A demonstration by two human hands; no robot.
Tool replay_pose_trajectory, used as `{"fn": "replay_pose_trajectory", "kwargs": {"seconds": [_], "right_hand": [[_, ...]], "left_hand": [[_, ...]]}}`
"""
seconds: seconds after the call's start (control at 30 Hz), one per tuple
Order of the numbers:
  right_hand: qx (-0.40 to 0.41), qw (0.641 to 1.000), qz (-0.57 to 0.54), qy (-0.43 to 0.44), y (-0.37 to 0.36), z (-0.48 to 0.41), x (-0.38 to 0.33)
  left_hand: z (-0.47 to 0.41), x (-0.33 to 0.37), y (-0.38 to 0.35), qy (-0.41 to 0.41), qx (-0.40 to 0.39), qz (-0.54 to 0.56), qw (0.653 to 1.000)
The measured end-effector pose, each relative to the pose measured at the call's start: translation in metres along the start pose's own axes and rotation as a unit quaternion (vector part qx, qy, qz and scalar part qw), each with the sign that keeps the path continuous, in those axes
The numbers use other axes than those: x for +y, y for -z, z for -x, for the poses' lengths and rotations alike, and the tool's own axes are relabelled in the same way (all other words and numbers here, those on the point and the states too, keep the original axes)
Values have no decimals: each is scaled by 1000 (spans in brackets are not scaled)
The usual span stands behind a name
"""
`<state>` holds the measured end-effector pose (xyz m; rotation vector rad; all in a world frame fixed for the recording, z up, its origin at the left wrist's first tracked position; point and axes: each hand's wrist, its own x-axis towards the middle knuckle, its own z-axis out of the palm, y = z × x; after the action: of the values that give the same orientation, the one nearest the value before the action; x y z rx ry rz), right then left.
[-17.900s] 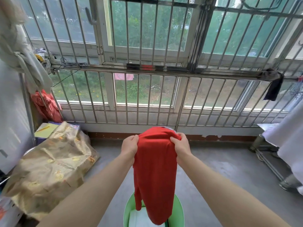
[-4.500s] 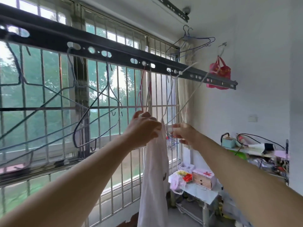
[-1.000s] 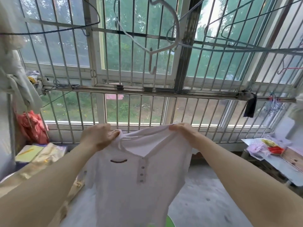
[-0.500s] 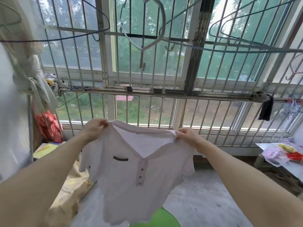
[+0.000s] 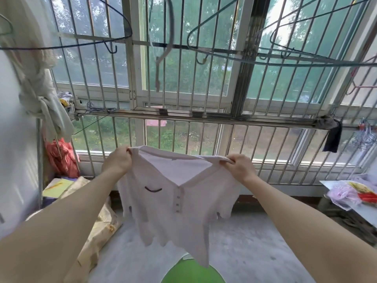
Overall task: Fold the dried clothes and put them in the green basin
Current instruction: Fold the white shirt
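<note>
My left hand [image 5: 118, 162], right hand [image 5: 241, 168], each grip pinching shirt [image 5: 175, 217] shoulders, basin [image 5: 193, 275] on grey floor [image 5: 246, 248] below, barred window [image 5: 183, 117] ahead

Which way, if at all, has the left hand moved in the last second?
Yes: the left hand, gripping the white shirt, has shifted left, from below the white window upright toward the red bag.
</note>
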<state>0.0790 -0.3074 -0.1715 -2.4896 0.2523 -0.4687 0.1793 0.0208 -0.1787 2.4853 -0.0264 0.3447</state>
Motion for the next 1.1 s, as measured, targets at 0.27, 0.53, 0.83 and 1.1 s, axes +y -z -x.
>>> {"fn": "replay_pose_trajectory", "kwargs": {"seconds": [0.27, 0.53, 0.83, 1.1], "right_hand": [[-42, 995, 71, -64, -3, 0, 4], [-81, 991, 63, -83, -10, -1, 9], [-79, 990, 97, -61, -14, -4, 8], [-79, 991, 74, -78, -18, -5, 10]], "left_hand": [[0, 7, -5, -37, -73, -64, 995], [4, -3, -7, 41, -86, -96, 991], [9, -5, -20, 76, -178, 49, 980], [10, -2, -16, 13, -203, 16, 979]]}}
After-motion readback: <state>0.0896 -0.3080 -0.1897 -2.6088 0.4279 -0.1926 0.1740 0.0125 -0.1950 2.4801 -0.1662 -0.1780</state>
